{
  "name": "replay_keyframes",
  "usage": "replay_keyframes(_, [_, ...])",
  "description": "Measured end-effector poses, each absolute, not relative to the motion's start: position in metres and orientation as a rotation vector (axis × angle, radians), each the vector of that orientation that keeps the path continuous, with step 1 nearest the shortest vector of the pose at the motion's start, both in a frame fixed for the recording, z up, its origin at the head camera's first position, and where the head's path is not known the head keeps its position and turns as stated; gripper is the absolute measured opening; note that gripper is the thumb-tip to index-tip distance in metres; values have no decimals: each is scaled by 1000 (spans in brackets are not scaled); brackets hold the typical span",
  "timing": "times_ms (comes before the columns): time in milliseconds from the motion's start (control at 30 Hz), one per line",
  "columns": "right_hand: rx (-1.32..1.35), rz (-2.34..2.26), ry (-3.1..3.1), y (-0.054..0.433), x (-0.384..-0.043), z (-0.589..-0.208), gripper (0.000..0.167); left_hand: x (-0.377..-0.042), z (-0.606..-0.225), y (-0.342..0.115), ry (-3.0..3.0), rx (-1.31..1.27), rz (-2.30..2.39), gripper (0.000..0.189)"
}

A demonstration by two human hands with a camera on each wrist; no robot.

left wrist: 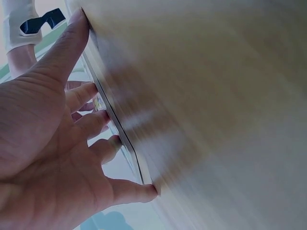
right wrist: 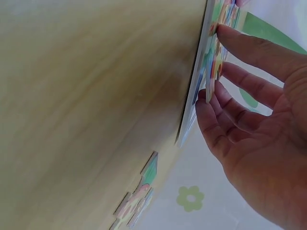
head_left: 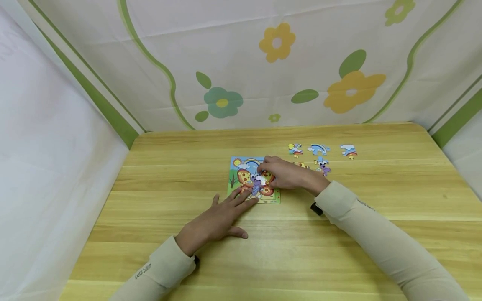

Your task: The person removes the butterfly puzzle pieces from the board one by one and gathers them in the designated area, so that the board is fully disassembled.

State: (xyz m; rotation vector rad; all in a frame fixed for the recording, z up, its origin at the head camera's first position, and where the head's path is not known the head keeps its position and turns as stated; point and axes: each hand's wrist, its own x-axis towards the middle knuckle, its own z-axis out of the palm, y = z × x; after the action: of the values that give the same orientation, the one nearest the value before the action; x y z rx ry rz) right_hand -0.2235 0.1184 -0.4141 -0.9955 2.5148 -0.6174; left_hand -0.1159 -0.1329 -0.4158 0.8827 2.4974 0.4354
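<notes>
A jigsaw puzzle board [head_left: 232,164] with a butterfly, sun and rainbow picture lies flat in the middle of the table. My left hand [head_left: 222,217] spreads its fingers over the board's lower left part. In the left wrist view, its fingertips [left wrist: 114,140] press on the board along its edge, thumb held out over the wood. My right hand [head_left: 284,172] reaches over the board's right side. Its thumb and fingers pinch a colourful puzzle piece [right wrist: 211,81], which stands slightly raised from the board in the right wrist view; in the head view this hand partly hides it.
Several loose pieces lie to the right of the board: a sun piece [head_left: 295,149], a rainbow piece [head_left: 319,149], a cloud piece [head_left: 348,151] and a purple piece [head_left: 323,166]. Another is partly behind the right hand. A flowered cloth wall [head_left: 248,62] borders the wooden table's [head_left: 169,175] back.
</notes>
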Motion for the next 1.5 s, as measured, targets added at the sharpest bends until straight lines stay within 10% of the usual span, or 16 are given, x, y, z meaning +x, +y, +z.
replay_keyframes(1500, [-1105,-577,2541,120,-220,-412,39,-116,-418,-133,2497,901,449,89])
